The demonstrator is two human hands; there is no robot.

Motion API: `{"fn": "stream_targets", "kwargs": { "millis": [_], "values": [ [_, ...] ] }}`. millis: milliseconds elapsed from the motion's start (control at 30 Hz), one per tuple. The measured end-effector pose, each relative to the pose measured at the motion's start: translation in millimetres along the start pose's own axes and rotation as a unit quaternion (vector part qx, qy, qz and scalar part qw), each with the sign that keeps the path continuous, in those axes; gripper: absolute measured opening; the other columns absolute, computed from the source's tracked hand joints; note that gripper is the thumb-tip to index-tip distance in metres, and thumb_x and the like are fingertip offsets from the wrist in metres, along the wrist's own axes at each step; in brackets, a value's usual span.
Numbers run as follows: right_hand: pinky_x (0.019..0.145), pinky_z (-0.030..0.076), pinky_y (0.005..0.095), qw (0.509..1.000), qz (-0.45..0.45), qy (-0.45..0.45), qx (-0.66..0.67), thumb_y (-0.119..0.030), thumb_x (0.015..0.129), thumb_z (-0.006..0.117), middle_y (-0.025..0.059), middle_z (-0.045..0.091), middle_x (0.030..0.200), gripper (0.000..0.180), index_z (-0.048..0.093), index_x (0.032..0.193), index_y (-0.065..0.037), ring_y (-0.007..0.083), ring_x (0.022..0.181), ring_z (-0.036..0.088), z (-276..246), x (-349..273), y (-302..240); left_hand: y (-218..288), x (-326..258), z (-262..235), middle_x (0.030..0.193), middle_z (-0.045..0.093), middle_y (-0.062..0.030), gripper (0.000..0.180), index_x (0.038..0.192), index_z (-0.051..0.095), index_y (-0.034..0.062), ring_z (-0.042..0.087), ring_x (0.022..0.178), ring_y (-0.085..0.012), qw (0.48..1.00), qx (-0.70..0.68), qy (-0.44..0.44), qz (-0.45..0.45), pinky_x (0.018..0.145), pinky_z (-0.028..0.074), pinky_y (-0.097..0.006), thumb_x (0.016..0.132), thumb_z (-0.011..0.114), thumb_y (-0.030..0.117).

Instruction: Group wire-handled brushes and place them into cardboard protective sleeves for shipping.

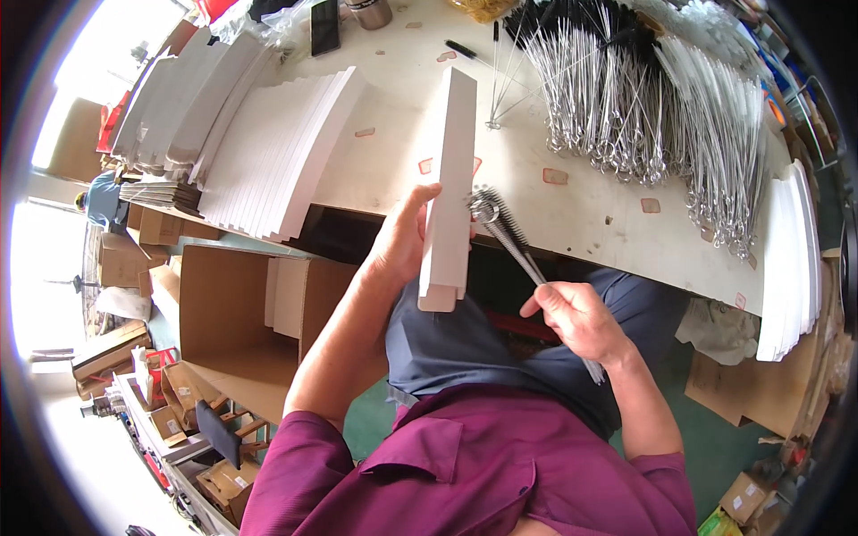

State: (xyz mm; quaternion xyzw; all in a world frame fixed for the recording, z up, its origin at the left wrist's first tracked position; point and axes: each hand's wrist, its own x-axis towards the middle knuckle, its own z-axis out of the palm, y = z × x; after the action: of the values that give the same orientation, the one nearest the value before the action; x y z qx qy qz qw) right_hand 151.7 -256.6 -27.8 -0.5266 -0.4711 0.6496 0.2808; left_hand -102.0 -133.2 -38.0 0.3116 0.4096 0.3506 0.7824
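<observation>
The left hand [404, 239] grips the long, narrow, white cardboard box [450, 179] between its thumb and its fingers. The right hand [579, 320] pinches the slim bundle of silver wire brushes with dark bristles [516, 246] along its shaft. The box is to the left of this bundle, and the bundle's far end is just beside the box's right side; whether they touch, I cannot tell. The box's long axis points away from the body, almost square to the front edge of the pale tabletop [572, 213], while the bundle slants from near right to far left. The box's near end reaches past this edge, above the blue-grey trousers [447, 348]. Room lies between the row of white boxes [268, 170] toward the left edge and the heap of dark-tipped wire brushes [617, 112] toward the right.
</observation>
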Motion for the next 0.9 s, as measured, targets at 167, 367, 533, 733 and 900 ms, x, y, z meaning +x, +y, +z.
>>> {"fn": "stream_targets", "kwargs": {
  "millis": [167, 367, 533, 733, 900],
  "values": [
    [0.056, 0.037, 0.0272, 0.999, 0.0, -0.01, -0.042, -0.034, 0.107, 0.05, -0.0023, 0.047, 0.063, 0.045, 0.07, 0.089, 0.003, 0.008, 0.06, 0.04, 9, 0, 9, -8, 3, 28, 0.095, 0.07, -0.0132, 0.042, 0.118, 0.064, 0.0025, 0.065, 0.077, -0.0174, 0.998, 0.039, 0.034, 0.041, 0.065, 0.055, -0.033, 0.094, 0.068, 0.036],
    [0.062, 0.042, 0.0286, 0.997, 0.025, -0.034, -0.058, -0.038, 0.106, 0.05, 0.0013, 0.053, 0.067, 0.048, 0.071, 0.089, 0.002, 0.0106, 0.065, 0.046, -2, -19, 0, 5, 15, 2, 0.098, 0.068, -0.0187, 0.052, 0.13, 0.052, -0.0036, 0.064, 0.08, -0.0204, 0.99, -0.023, 0.064, 0.125, 0.072, 0.055, -0.034, 0.095, 0.064, 0.033],
    [0.064, 0.043, 0.0288, 0.993, 0.066, -0.07, -0.069, -0.043, 0.105, 0.05, 0.0015, 0.054, 0.068, 0.052, 0.071, 0.088, 0.001, 0.011, 0.066, 0.047, -2, -28, 5, 19, 28, 1, 0.104, 0.066, -0.023, 0.049, 0.131, 0.048, -0.004, 0.064, 0.081, -0.0228, 0.971, -0.054, 0.106, 0.208, 0.076, 0.056, -0.037, 0.097, 0.061, 0.029],
    [0.062, 0.041, 0.0285, 0.992, 0.074, -0.076, -0.06, -0.043, 0.106, 0.049, -0.0004, 0.051, 0.066, 0.052, 0.071, 0.088, 0.001, 0.0099, 0.065, 0.044, -2, -28, 7, 14, 26, 11, 0.1, 0.065, -0.0227, 0.049, 0.13, 0.048, -0.0047, 0.062, 0.08, -0.0216, 0.962, -0.109, 0.106, 0.225, 0.076, 0.055, -0.036, 0.098, 0.06, 0.029],
    [0.058, 0.037, 0.0253, 0.98, 0.133, -0.141, 0.053, -0.041, 0.106, 0.051, -0.0032, 0.046, 0.064, 0.05, 0.071, 0.087, 0.001, 0.0064, 0.062, 0.04, -14, -31, 8, 17, 22, 7, 0.099, 0.064, -0.0224, 0.048, 0.129, 0.048, -0.0051, 0.062, 0.08, -0.0218, 0.964, -0.112, 0.114, 0.212, 0.075, 0.055, -0.036, 0.098, 0.06, 0.031]
  ]
}}
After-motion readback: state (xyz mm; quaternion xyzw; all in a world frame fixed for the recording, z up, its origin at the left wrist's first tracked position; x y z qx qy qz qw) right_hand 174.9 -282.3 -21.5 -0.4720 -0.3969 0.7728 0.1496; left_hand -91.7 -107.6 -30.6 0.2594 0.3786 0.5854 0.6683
